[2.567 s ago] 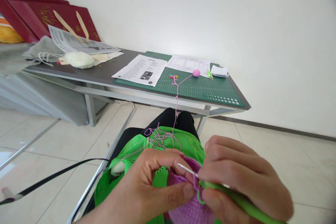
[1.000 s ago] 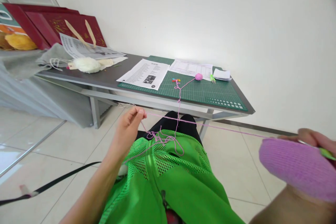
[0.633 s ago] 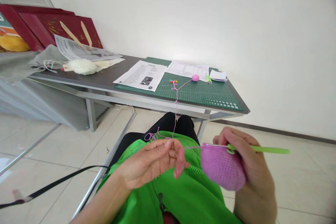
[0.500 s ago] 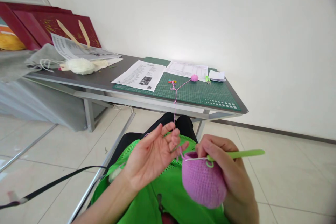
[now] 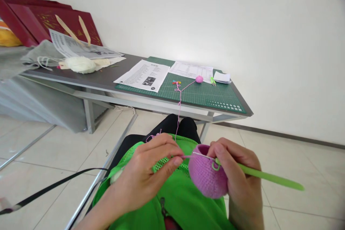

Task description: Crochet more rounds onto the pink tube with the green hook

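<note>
My right hand holds a crochet hook with a green handle, together with a hollow, cup-shaped piece of pink crochet. The hook's thin metal shaft lies across the rim of the piece, and a small green stitch marker hangs near it. To the left, my left hand pinches the pink yarn between thumb and forefinger, a short way from the rim. That strand stretches to the crochet piece. Another length of it runs from behind my left hand up to the table.
On the table's green cutting mat lie a small pink yarn ball, stitch markers, green snips and printed sheets. White yarn and dark red bags are at the left. A black strap crosses the lower left.
My left hand has turned from palm-up with spread fingers to pinching the yarn. The hook's handle has swung lower and further right, and the crochet piece has tilted slightly upward.
</note>
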The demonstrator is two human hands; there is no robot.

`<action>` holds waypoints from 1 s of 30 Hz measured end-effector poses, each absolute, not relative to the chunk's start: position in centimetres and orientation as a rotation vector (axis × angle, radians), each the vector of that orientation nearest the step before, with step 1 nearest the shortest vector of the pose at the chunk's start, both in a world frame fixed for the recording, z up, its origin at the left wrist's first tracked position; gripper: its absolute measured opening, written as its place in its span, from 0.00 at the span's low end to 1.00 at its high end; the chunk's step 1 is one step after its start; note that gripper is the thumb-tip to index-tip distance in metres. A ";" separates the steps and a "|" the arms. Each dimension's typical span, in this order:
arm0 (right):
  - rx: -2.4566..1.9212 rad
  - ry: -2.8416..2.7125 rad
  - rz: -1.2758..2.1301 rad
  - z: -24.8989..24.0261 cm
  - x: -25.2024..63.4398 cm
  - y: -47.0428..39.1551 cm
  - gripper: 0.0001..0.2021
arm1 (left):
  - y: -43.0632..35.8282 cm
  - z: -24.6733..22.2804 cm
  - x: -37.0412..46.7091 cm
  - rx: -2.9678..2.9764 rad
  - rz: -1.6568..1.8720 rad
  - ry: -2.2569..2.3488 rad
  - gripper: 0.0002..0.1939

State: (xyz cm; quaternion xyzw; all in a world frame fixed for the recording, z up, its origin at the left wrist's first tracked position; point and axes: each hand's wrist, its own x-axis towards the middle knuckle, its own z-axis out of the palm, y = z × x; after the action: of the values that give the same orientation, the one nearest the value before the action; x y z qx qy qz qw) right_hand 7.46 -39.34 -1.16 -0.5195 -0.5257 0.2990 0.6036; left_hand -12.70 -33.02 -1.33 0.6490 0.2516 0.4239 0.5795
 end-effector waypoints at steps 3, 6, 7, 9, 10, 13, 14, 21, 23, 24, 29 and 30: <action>-1.215 -1.306 0.621 -0.9 6.9 -39.4 0.20 | -33.3 -1.0 -11.9 1.277 0.963 0.489 0.17; -1.173 -1.440 0.556 -0.7 6.0 -39.1 0.18 | -33.8 -1.2 -11.1 0.992 0.967 0.463 0.15; -1.155 -1.474 0.530 -0.7 5.6 -38.9 0.17 | -34.0 -1.3 -10.9 0.921 0.973 0.471 0.12; -1.126 -1.512 0.475 -0.5 5.0 -38.6 0.15 | -34.4 -1.5 -10.5 0.830 0.993 0.487 0.09; -1.112 -1.520 0.449 -0.4 4.8 -38.4 0.15 | -34.6 -1.6 -10.4 0.810 1.002 0.491 0.09; -1.066 -1.551 0.406 0.0 4.3 -38.2 0.15 | -35.2 -1.7 -10.5 0.828 1.029 0.491 0.09; -1.051 -1.564 0.400 0.2 4.3 -38.1 0.16 | -35.3 -1.7 -10.6 0.856 1.037 0.483 0.09; -1.035 -1.671 0.241 1.2 4.6 -37.8 0.14 | -35.6 -1.8 -10.4 1.135 1.126 0.500 0.18; -1.026 -1.693 0.184 1.3 4.6 -37.9 0.13 | -35.6 -1.6 -10.4 1.203 1.156 0.562 0.20; -1.021 -1.704 0.149 1.3 4.7 -37.9 0.12 | -35.6 -1.6 -10.4 1.236 1.163 0.589 0.21; -1.004 -1.780 0.056 1.5 4.9 -38.2 0.11 | -35.6 -1.2 -10.8 1.233 1.128 0.655 0.23; -1.010 -1.795 0.045 1.5 5.0 -38.2 0.11 | -35.6 -1.2 -10.8 1.199 1.106 0.658 0.23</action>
State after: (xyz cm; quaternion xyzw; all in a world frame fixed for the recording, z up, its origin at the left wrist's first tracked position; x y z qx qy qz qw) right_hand 5.00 -38.20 1.53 -0.4202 -0.7469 0.0189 0.5150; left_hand -10.83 -35.61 -1.18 0.5252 0.2881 0.4843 0.6376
